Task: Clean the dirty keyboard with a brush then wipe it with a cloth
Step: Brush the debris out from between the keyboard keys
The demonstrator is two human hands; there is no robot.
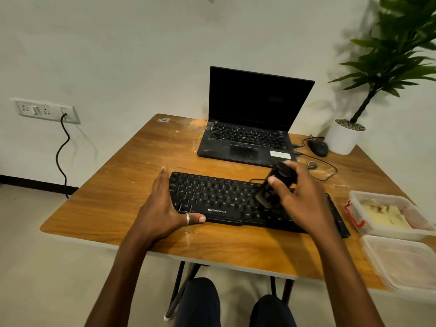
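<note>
Bracing the keyboard (pixel 212 199) with my flat, straight-fingered left hand (pixel 162 208) stops it sliding while my right hand (pixel 299 197) grips the brush (pixel 273 185), bristles on the keys.

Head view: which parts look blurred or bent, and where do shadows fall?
In the head view, the right hand and the black brush it grips are motion-blurred. The green leafy potted plant is soft at the top right. The edges of the brown wooden table bow under the wide lens. The plant throws a faint shadow on the white wall.
</note>
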